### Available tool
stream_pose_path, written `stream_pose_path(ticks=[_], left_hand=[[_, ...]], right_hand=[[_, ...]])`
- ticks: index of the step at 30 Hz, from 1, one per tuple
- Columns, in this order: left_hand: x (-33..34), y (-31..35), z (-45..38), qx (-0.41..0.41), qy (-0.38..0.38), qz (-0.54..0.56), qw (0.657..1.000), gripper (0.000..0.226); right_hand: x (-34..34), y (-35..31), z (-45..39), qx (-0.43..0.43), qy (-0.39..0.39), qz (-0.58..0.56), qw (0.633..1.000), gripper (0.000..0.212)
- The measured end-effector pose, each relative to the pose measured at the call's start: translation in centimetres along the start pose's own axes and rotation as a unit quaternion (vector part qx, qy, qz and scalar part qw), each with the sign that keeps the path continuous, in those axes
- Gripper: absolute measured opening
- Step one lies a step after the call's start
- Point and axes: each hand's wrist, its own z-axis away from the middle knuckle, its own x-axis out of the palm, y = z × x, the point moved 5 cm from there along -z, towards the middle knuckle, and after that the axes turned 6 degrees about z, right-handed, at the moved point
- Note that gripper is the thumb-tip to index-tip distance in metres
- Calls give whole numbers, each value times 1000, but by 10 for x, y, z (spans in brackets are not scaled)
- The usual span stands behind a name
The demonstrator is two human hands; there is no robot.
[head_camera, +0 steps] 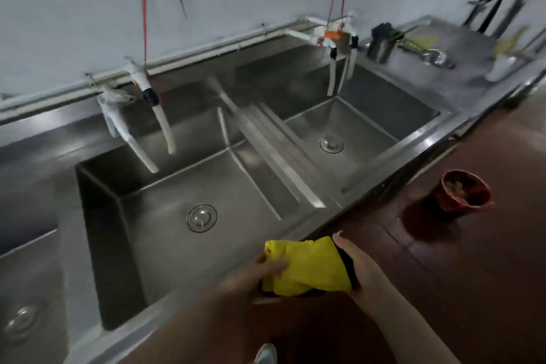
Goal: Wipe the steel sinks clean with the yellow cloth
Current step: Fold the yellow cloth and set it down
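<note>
Both hands, left (pixel 260 270) and right (pixel 359 267), grip the bunched cloth (pixel 307 267) above the sink's (pixel 124 186) front rim, apparently with something dark underneath, so a loose wad could slip mid-wipe.

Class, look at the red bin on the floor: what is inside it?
The red bin holds a few pale, blurred scraps near its top; what they are, and anything beneath them, cannot be seen.

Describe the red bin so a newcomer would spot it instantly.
Start at the long steel sink unit along the wall and follow its front edge rightward. On the dark reddish floor below it stands a small red bin, the only thing standing there, open-topped with scraps inside.
</note>
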Motion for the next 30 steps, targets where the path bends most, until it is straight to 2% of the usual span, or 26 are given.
stream_pose_path(ticks=[2,3,6,8,11,14,16,17,19,22,26,30], left_hand=[[23,12,-17,-4,-21,-19,1000,44],[35,15,-29,-6,-28,-25,999,42],[75,25,-60,-16,-24,-47,998,43],[104,30,-83,-13,-34,-53,998,52],[149,38,-108,-6,-50,-66,997,59],[200,46,-133,11,-46,-77,996,60],[236,50,-152,29,-37,-116,992,41],[252,52,-163,33,-33,-117,992,39],[278,59,-183,55,-29,-130,990,50],[315,69,-216,64,-31,-159,985,65],[366,83,-267,61,-30,-158,985,38],[414,107,-316,31,-27,-164,986,48]], right_hand=[[-24,-12,-19,4,18,16,1000,109],[-35,-20,-26,6,19,22,1000,106],[-69,-51,-44,-2,17,30,999,63],[-97,-67,-58,-1,13,20,1000,49],[-135,-94,-75,-2,2,6,1000,50],[-177,-132,-89,-1,-3,20,1000,43],[-206,-158,-96,3,-9,45,999,51],[-220,-172,-101,-3,-13,57,998,57],[-245,-197,-110,-12,-11,82,997,61],[-280,-231,-128,-30,4,120,992,38],[-328,-267,-166,-32,32,147,988,35],[-368,-306,-205,-27,53,164,985,29]])
